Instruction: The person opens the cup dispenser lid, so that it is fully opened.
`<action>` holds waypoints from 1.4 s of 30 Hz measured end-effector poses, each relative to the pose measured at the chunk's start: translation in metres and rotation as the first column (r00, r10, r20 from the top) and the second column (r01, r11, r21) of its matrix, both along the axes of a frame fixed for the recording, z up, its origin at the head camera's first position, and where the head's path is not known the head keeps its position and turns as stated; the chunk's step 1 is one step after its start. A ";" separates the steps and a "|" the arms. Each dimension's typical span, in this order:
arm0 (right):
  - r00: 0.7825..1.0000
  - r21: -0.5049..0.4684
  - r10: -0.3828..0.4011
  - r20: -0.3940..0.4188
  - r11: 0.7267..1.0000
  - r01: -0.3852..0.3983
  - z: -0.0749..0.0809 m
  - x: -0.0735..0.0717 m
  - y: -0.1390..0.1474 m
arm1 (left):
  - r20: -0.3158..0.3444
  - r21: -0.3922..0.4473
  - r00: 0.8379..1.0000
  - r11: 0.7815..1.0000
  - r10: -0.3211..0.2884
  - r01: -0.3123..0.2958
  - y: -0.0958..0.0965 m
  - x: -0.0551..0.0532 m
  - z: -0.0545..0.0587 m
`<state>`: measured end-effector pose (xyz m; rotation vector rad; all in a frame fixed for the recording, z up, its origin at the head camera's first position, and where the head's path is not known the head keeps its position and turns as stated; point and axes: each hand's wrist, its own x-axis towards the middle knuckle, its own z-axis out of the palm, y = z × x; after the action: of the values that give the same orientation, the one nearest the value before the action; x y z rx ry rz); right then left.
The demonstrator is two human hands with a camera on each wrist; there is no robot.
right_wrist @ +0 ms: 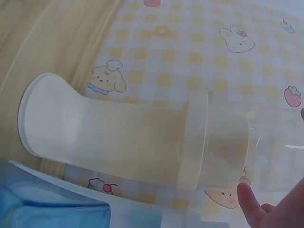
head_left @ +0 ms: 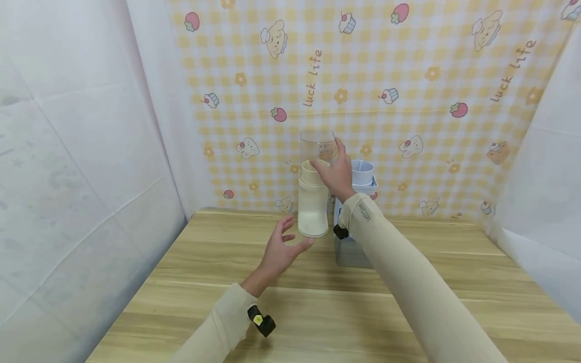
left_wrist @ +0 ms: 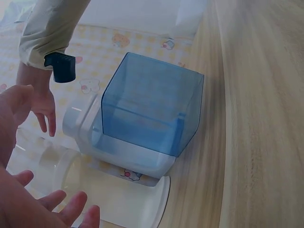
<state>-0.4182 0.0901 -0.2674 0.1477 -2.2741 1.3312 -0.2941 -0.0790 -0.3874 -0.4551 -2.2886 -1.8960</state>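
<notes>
A cream stand (head_left: 313,212) with a flared foot and a round collar stands upright near the back of the table. A clear plastic cylinder (head_left: 316,141) sits over its collar, and my right hand (head_left: 337,174) grips the cylinder from the right side, thumb in front. In the right wrist view the thumb (right_wrist: 249,204) lies at the cylinder's lower part. Low in front of the stand's foot, my left hand (head_left: 280,249) holds nothing, its fingers spread and thumb apart. The left wrist view shows these fingers (left_wrist: 71,209) close to the cream stand (left_wrist: 118,194).
Just right of the cream stand is a light blue stand (head_left: 363,174) with a similar collar, partly hidden by my right arm. A see-through blue box (left_wrist: 152,104) is at its front. A patterned yellow-check cloth (head_left: 408,126) hangs behind the wooden table (head_left: 317,317).
</notes>
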 end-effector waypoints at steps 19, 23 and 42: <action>1.000 -0.022 0.009 0.022 1.000 -0.009 0.008 -0.019 -0.004 | 0.051 0.015 0.998 0.999 0.031 -0.031 -0.003 0.003 0.000; 0.999 -0.047 0.030 0.009 0.998 -0.030 0.006 -0.020 -0.005 | 0.058 0.017 0.998 0.999 0.035 -0.036 -0.004 0.004 0.002; 0.988 -0.047 -0.131 -0.081 0.991 0.127 -0.007 -0.031 -0.033 | 0.052 0.027 0.998 0.999 0.024 -0.026 -0.004 0.002 0.001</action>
<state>-0.4490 0.0573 -0.2746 0.0403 -2.1464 1.2800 -0.2926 -0.0826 -0.3864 -0.3759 -2.2853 -1.9477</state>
